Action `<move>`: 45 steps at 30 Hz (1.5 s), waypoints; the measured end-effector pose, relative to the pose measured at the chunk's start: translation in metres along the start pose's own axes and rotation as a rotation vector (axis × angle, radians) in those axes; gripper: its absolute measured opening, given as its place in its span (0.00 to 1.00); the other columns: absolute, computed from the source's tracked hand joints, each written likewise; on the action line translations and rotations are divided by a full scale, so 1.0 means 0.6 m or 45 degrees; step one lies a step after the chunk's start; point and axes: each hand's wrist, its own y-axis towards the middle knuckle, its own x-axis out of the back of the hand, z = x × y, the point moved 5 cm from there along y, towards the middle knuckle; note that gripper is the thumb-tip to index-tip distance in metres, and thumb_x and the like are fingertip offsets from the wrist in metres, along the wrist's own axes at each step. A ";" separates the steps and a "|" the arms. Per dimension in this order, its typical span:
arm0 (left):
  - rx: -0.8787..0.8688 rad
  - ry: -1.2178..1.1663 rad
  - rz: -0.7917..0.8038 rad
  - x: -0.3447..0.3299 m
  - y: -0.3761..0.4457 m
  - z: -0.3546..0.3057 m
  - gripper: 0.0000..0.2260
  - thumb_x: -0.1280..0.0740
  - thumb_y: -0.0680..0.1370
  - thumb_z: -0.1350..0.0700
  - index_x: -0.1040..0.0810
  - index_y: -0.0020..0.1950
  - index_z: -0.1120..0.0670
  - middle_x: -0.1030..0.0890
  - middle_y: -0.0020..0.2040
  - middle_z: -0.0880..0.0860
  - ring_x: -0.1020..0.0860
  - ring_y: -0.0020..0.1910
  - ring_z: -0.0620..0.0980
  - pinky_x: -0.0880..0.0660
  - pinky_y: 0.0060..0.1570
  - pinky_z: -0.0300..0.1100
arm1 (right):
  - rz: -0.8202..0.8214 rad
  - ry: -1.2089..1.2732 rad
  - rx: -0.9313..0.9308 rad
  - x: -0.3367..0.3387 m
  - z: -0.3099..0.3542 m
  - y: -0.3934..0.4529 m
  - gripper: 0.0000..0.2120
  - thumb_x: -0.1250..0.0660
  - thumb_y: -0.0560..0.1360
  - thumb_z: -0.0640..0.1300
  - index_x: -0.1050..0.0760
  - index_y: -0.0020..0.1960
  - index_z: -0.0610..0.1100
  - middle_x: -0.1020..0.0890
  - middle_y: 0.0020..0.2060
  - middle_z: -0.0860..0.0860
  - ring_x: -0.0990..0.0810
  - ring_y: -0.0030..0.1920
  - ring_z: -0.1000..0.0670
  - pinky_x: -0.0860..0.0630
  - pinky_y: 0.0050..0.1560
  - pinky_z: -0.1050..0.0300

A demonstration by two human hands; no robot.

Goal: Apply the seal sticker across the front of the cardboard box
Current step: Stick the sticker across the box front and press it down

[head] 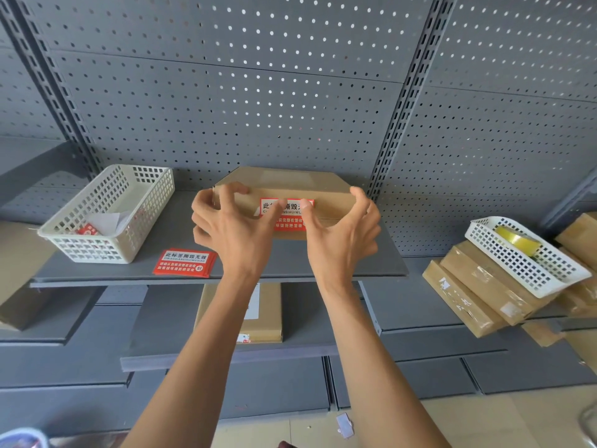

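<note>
A flat brown cardboard box point(284, 184) lies on the grey shelf point(323, 263) against the pegboard. A red seal sticker point(288, 218) with white characters sits on the box's front face, over the lid seam. My left hand point(231, 227) has its fingers around the box's left front corner, its thumb on the sticker's left part. My right hand point(344, 232) cups the box's right front corner, its thumb pressing on the sticker's right part. The middle of the sticker shows between my thumbs.
A stack of red seal stickers point(184, 264) lies on the shelf's front left. A white basket point(108, 213) with paper scraps stands at the left. At the right, another white basket point(526, 257) with a yellow tape roll point(517, 244) rests on taped boxes point(478, 295). One more box point(258, 313) lies on the lower shelf.
</note>
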 end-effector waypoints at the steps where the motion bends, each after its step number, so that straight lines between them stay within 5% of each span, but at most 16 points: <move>1: 0.012 0.001 -0.009 0.000 -0.001 -0.003 0.25 0.26 0.65 0.33 0.27 0.55 0.43 0.34 0.65 0.53 0.35 0.68 0.55 0.42 0.69 0.54 | 0.005 -0.021 0.000 -0.001 0.000 0.000 0.41 0.32 0.64 0.71 0.35 0.71 0.54 0.30 0.68 0.49 0.32 0.65 0.44 0.33 0.59 0.42; 5: 0.010 0.028 -0.024 -0.001 -0.006 -0.015 0.27 0.28 0.64 0.31 0.28 0.55 0.44 0.35 0.66 0.54 0.37 0.68 0.55 0.43 0.67 0.53 | 0.022 -0.077 0.012 -0.003 0.004 0.006 0.47 0.32 0.63 0.74 0.37 0.75 0.54 0.33 0.67 0.48 0.33 0.64 0.43 0.37 0.58 0.45; 16: 0.009 0.041 -0.064 0.001 -0.005 -0.018 0.22 0.27 0.67 0.33 0.25 0.52 0.45 0.33 0.64 0.54 0.35 0.66 0.55 0.42 0.66 0.52 | -0.010 -0.111 -0.039 -0.005 0.012 0.003 0.43 0.30 0.60 0.74 0.33 0.69 0.55 0.34 0.69 0.48 0.33 0.64 0.43 0.35 0.59 0.44; 28: 0.024 0.004 -0.063 0.012 0.002 -0.018 0.12 0.26 0.71 0.41 0.23 0.47 0.44 0.33 0.62 0.52 0.35 0.65 0.53 0.43 0.68 0.56 | 0.011 -0.042 -0.053 -0.003 0.001 0.006 0.30 0.32 0.71 0.66 0.30 0.68 0.55 0.33 0.69 0.47 0.34 0.63 0.43 0.36 0.57 0.44; 38: 0.046 -0.007 -0.042 0.014 0.005 -0.006 0.05 0.27 0.74 0.45 0.20 0.42 0.44 0.32 0.60 0.51 0.35 0.65 0.50 0.48 0.64 0.45 | 0.037 -0.032 -0.089 -0.006 -0.003 0.012 0.23 0.31 0.75 0.57 0.28 0.68 0.55 0.33 0.69 0.47 0.33 0.63 0.42 0.36 0.58 0.43; 42: 0.025 0.009 -0.043 0.017 0.009 -0.008 0.03 0.28 0.75 0.46 0.19 0.44 0.44 0.32 0.61 0.51 0.34 0.66 0.51 0.46 0.67 0.50 | 0.090 -0.072 -0.048 -0.006 0.003 0.014 0.25 0.32 0.76 0.55 0.31 0.72 0.55 0.35 0.71 0.46 0.34 0.64 0.42 0.37 0.58 0.43; 45: -0.042 0.026 -0.008 0.019 0.010 -0.015 0.09 0.27 0.72 0.40 0.18 0.48 0.42 0.32 0.63 0.50 0.35 0.67 0.50 0.44 0.69 0.54 | 0.152 -0.128 0.036 -0.004 0.014 0.015 0.35 0.34 0.74 0.66 0.37 0.76 0.54 0.38 0.74 0.45 0.35 0.67 0.42 0.37 0.60 0.42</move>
